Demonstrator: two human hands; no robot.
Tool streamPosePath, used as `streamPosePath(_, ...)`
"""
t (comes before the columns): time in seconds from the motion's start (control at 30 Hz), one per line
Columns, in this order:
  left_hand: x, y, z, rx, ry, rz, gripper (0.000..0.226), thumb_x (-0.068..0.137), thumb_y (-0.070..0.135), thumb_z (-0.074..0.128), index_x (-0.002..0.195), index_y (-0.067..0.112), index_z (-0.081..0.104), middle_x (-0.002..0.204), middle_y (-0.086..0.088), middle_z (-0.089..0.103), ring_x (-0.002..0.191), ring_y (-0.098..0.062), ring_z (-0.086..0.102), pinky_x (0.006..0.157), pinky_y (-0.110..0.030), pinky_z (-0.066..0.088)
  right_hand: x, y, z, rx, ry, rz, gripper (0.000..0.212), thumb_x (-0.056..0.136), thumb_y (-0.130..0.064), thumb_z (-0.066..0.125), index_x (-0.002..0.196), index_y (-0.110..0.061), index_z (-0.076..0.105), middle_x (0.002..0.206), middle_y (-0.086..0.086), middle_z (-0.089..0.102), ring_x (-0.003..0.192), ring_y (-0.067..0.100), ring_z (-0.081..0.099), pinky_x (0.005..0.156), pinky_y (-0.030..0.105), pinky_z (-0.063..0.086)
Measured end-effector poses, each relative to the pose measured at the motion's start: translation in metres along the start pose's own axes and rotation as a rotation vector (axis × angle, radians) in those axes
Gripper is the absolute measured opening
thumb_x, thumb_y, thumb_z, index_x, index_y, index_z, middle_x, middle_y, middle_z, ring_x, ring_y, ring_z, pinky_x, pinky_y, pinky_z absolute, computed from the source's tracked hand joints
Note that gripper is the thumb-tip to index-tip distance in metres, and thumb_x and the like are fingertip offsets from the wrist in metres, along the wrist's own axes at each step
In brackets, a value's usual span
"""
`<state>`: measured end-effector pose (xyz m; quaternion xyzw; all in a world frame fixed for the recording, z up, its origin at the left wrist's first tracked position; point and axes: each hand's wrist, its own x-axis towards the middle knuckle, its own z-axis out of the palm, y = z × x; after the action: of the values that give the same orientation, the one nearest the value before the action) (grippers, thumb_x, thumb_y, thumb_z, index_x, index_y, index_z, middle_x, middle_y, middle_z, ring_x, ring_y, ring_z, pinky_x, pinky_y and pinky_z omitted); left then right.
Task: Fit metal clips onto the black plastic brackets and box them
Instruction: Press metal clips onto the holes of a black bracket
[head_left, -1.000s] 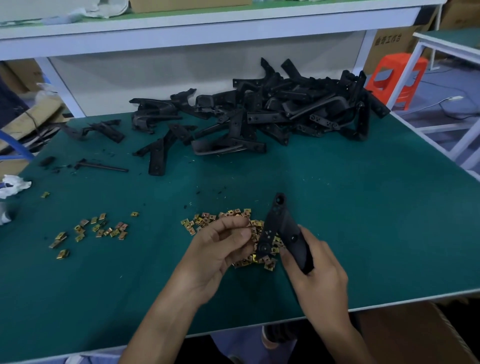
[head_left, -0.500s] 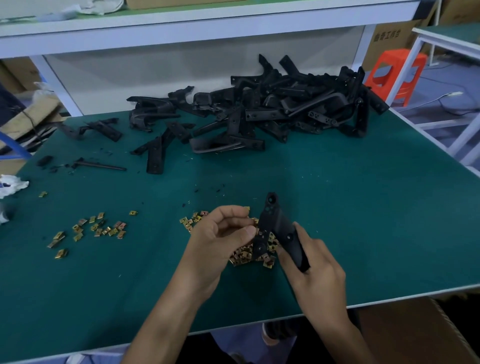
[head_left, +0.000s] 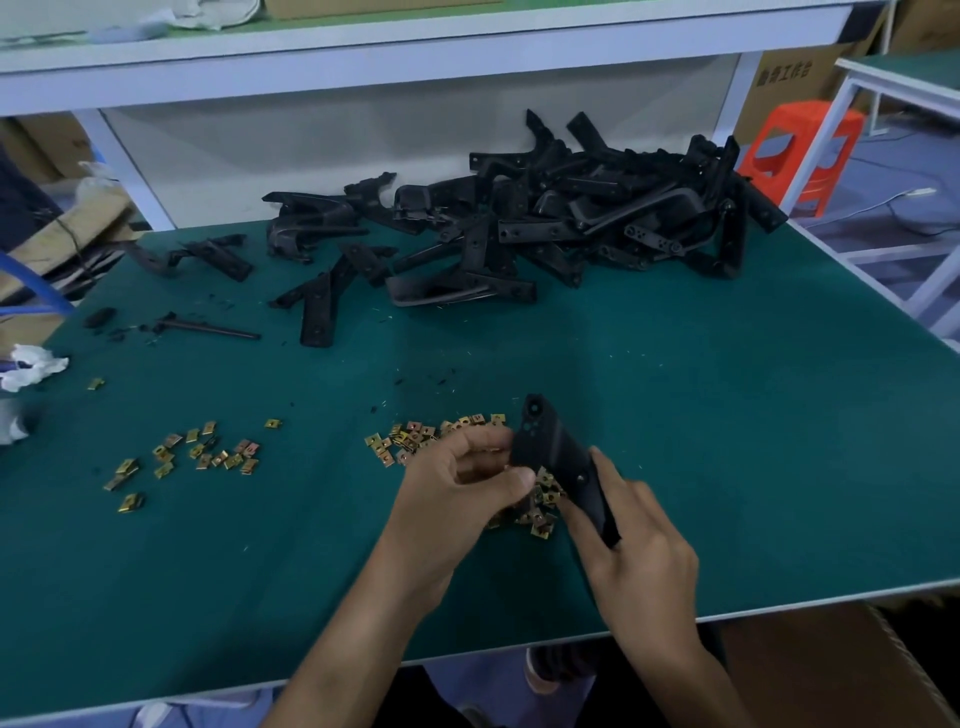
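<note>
Head view: right hand grips bracket above clips at table's 6 o'clock; left hand pinches its edge, any clip there hidden. Risk: a crooked push seats it skewed or drops it.

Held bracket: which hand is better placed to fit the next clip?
Left. The left hand sits at the edge of the bracket, directly over the clip pile; the right hand is occupied holding the bracket.
</note>
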<state>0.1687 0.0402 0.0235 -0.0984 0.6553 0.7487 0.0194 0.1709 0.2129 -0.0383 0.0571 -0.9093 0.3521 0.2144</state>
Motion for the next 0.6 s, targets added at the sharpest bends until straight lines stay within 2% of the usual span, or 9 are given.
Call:
streamPosePath(0.07, -0.004, -0.008, 0.007, 0.119, -0.002, 0.031, 0.024, 0.081, 0.016, 0.081, 0.098, 0.032, 0.076, 0.093, 0.004, 0.078, 0.084, -0.006, 0.072, 0.071, -0.016, 0.053, -0.001, 0.000, 0.000, -0.017, -0.001, 0.023, 0.055, 0.084, -0.034, 0.078, 0.136, -0.019, 0.064, 0.091, -0.004, 0.064, 0.069, 0.025, 0.066, 0.053, 0.036, 0.050)
streamPosePath(0.13, -0.009, -0.015, 0.014, 0.344, 0.115, 0.095, 0.017, 0.080, 0.036, 0.082, 0.094, 0.033, 0.073, 0.087, 0.016, 0.075, 0.078, 0.001, 0.069, 0.065, -0.011, 0.049, -0.001, -0.001, 0.001, -0.027, 0.026, 0.044, 0.055, 0.082, -0.032, 0.081, 0.133, -0.018, 0.066, 0.090, -0.002, 0.064, 0.072, 0.026, 0.067, 0.054, 0.036, 0.051)
streamPosePath(0.2, -0.012, -0.017, 0.016, 0.532, 0.223, 0.190, 0.024, 0.078, 0.054, 0.077, 0.088, 0.035, 0.068, 0.083, 0.020, 0.070, 0.076, 0.002, 0.064, 0.060, -0.009, 0.044, -0.001, -0.002, 0.001, -0.039, 0.063, 0.034, 0.054, 0.081, -0.032, 0.081, 0.130, -0.015, 0.067, 0.090, -0.001, 0.065, 0.072, 0.025, 0.068, 0.052, 0.036, 0.051)
streamPosePath(0.27, -0.010, -0.016, 0.015, 0.731, 0.271, 0.302, 0.028, 0.082, 0.061, 0.070, 0.085, 0.034, 0.063, 0.080, 0.017, 0.065, 0.076, -0.002, 0.060, 0.059, -0.012, 0.040, -0.002, -0.003, 0.001, -0.028, 0.079, 0.022, 0.054, 0.082, -0.033, 0.079, 0.131, -0.014, 0.067, 0.091, -0.001, 0.065, 0.072, 0.024, 0.067, 0.052, 0.036, 0.051)
streamPosePath(0.33, -0.007, -0.015, 0.015, 0.894, 0.306, 0.417, 0.028, 0.087, 0.058, 0.068, 0.082, 0.031, 0.062, 0.079, 0.016, 0.058, 0.075, -0.006, 0.055, 0.061, -0.019, 0.037, -0.002, -0.003, 0.000, -0.004, 0.089, 0.021, 0.054, 0.082, -0.034, 0.076, 0.132, -0.014, 0.066, 0.094, 0.000, 0.066, 0.074, 0.024, 0.068, 0.054, 0.037, 0.053)
streamPosePath(0.4, -0.004, -0.017, 0.017, 0.935, 0.320, 0.475, 0.032, 0.090, 0.054, 0.065, 0.078, 0.025, 0.061, 0.074, 0.016, 0.053, 0.071, -0.006, 0.050, 0.060, -0.021, 0.034, -0.002, -0.002, 0.000, 0.016, 0.094, 0.030, 0.055, 0.083, -0.035, 0.072, 0.133, -0.015, 0.065, 0.097, 0.000, 0.067, 0.078, 0.026, 0.069, 0.057, 0.038, 0.054)
streamPosePath(0.47, -0.001, -0.017, 0.017, 0.926, 0.291, 0.491, 0.036, 0.092, 0.058, 0.059, 0.075, 0.026, 0.059, 0.071, 0.017, 0.052, 0.070, -0.006, 0.050, 0.060, -0.017, 0.034, -0.002, -0.001, 0.001, 0.038, 0.097, 0.043, 0.056, 0.083, -0.033, 0.073, 0.135, -0.015, 0.064, 0.100, 0.001, 0.067, 0.081, 0.025, 0.068, 0.059, 0.037, 0.054)
streamPosePath(0.53, 0.005, -0.016, 0.015, 0.843, 0.200, 0.477, 0.046, 0.094, 0.065, 0.050, 0.070, 0.027, 0.059, 0.066, 0.013, 0.055, 0.065, -0.007, 0.051, 0.059, -0.018, 0.038, -0.002, 0.001, 0.002, 0.060, 0.096, 0.071, 0.058, 0.082, -0.028, 0.079, 0.137, -0.015, 0.063, 0.102, 0.001, 0.066, 0.087, 0.019, 0.065, 0.062, 0.033, 0.051)
streamPosePath(0.6, 0.022, -0.011, 0.008, 0.768, 0.128, 0.443, 0.052, 0.100, 0.059, 0.043, 0.063, 0.024, 0.053, 0.059, 0.007, 0.051, 0.057, -0.012, 0.046, 0.053, -0.021, 0.033, 0.000, 0.002, 0.001, 0.091, 0.085, 0.106, 0.059, 0.083, -0.027, 0.080, 0.139, -0.016, 0.061, 0.105, 0.000, 0.065, 0.092, 0.013, 0.060, 0.067, 0.028, 0.046)
